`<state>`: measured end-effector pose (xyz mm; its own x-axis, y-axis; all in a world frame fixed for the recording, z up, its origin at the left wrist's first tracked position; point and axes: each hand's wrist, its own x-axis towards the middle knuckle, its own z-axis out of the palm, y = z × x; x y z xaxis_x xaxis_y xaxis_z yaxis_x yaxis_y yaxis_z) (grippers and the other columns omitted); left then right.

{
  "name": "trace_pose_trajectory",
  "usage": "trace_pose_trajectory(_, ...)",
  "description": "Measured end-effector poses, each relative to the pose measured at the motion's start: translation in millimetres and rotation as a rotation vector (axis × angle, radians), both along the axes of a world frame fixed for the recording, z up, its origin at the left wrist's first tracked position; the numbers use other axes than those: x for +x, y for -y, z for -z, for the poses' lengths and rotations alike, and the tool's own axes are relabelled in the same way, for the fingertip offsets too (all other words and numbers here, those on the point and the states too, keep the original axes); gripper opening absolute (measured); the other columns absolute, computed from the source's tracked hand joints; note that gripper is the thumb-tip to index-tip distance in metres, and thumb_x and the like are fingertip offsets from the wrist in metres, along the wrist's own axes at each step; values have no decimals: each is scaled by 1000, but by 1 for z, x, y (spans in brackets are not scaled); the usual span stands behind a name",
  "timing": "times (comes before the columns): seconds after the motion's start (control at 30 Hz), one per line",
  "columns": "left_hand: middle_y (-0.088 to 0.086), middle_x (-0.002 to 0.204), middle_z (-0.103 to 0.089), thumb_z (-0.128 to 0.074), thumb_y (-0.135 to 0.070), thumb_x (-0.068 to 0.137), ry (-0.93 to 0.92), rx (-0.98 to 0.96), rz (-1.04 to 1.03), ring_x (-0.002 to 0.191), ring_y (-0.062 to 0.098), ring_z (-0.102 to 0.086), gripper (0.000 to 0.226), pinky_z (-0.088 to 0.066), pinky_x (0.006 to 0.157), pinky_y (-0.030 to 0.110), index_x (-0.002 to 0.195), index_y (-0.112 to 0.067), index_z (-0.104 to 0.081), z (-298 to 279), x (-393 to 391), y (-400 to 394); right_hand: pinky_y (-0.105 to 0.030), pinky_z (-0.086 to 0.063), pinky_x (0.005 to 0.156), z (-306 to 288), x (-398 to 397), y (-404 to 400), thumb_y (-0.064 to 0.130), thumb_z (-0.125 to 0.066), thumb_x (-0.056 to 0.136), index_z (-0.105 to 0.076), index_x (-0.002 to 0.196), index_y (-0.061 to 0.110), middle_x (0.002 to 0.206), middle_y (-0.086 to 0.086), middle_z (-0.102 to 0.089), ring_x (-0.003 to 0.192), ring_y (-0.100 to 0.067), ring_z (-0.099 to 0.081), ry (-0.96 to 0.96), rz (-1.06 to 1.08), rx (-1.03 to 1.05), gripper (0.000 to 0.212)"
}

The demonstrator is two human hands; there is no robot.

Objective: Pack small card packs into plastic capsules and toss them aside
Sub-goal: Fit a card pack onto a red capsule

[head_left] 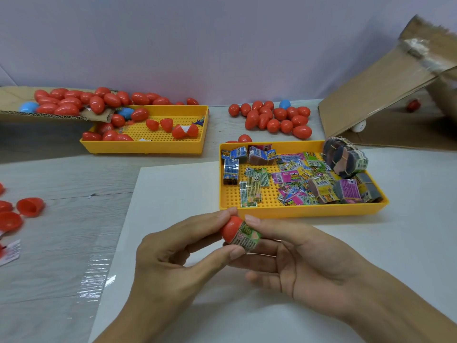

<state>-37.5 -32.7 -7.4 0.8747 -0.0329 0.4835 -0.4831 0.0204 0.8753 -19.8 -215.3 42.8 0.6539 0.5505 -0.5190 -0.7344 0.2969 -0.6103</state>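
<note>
A: Card pack (248,237), glossy green foil, sits halfway inside the red capsule half (231,230), just in front of the near yellow tray (304,211).
B: Hands?
A: Left hand (173,256) has its fingers clamped on the smooth plastic shell to steady it. Right hand (304,258) pinches the pack, thumb on top, probably pushing it in; lower fingers partly hidden.
B: Supplies?
A: Loose crinkly packs fill that tray; closed egg-shaped capsules (277,118) lie piled on the surface behind.
</note>
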Motion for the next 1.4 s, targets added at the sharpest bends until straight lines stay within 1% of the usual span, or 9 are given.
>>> trace_pose_trajectory(0.3,-1,113,-75,-80,-33,80,-23,85,29,105,24,-72,35,-57,91,34,115,-27,-74,-1,2,-4,-28,-59,59,1,2,2,26,-81,65,-79,97,10,98,-16,-74,84,-27,-74,5,-15,-15,37)
trace_pose_trajectory(0.47,0,117,-74,-77,-31,84,-18,93,38,109,25,-70,33,-57,91,36,116,-22,-73,-2,0,-4,-26,-58,57,1,2,1,29,-76,70,-79,98,14,98,-15,-75,81,-23,-74,100,-3,-22,31)
trace_pose_trajectory(0.57,1,121,-72,-76,-30,85,-38,85,81,114,25,-67,39,-56,94,36,122,-22,-69,-2,-1,-2,-24,-56,58,-2,2,2,34,-74,73,-78,100,13,100,-15,-75,82,-19,-73,209,-12,-109,34)
trace_pose_trajectory(0.7,-1,129,-67,-73,-32,88,-49,115,123,121,23,-63,50,-54,97,34,135,-27,-60,-3,-1,-1,-22,-53,52,-1,2,4,31,-87,67,-74,99,4,92,-16,-76,72,-19,-73,327,36,-221,44)
trace_pose_trajectory(0.8,-2,120,-71,-72,-30,88,21,176,57,109,26,-68,39,-56,89,38,127,-26,-66,-4,2,-4,-24,-56,55,-1,2,2,31,-82,67,-68,104,1,93,-18,-75,75,-24,-74,327,50,-196,50)
trace_pose_trajectory(0.87,2,113,-71,-72,-24,87,48,124,19,102,29,-68,34,-57,83,37,121,-21,-69,-4,4,-5,-27,-58,59,-2,3,3,34,-77,69,-70,100,4,97,-19,-74,84,-29,-74,295,48,-147,44)
trace_pose_trajectory(1.03,0,111,-62,-72,-31,89,37,51,4,101,25,-66,33,-56,81,25,121,-22,-71,-8,5,-8,-25,-55,56,-2,1,3,31,-81,67,-78,89,11,97,-16,-75,82,-23,-73,367,56,-182,30)
trace_pose_trajectory(1.27,6,117,-67,-76,-14,81,49,92,54,111,32,-65,33,-59,79,33,113,-18,-71,-4,4,-9,-22,-50,47,0,0,1,36,-76,70,-78,90,13,94,-10,-75,77,-17,-71,379,49,-219,30)
trace_pose_trajectory(1.4,3,115,-70,-76,-15,81,87,123,2,109,32,-67,35,-59,79,31,114,-21,-71,-2,2,-9,-22,-48,45,3,-4,-1,35,-76,70,-79,82,15,92,-6,-76,79,-16,-72,397,82,-242,24)
